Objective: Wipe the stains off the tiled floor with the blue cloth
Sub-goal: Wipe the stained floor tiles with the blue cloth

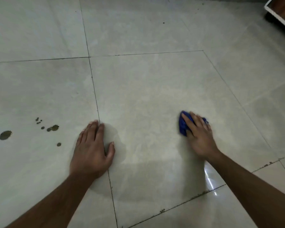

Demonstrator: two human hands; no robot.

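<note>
The floor is pale glossy tile (146, 89) with dark grout lines. A bunched blue cloth (182, 125) lies on the middle tile at the right, and my right hand (200, 135) presses flat on top of it with straight fingers. My left hand (92, 148) rests flat on the floor across a grout line, fingers straight, holding nothing. Several dark brown stains sit on the tile to the left: a large blot (5, 135), a cluster of drops (53, 128) and a single spot (59, 144). The cloth is far to the right of these stains.
A wooden furniture piece with a white edge (281, 12) stands at the top right corner. Small dark specks (163, 23) dot the far tiles. Dirt lines the grout seam (201, 194) near my right forearm.
</note>
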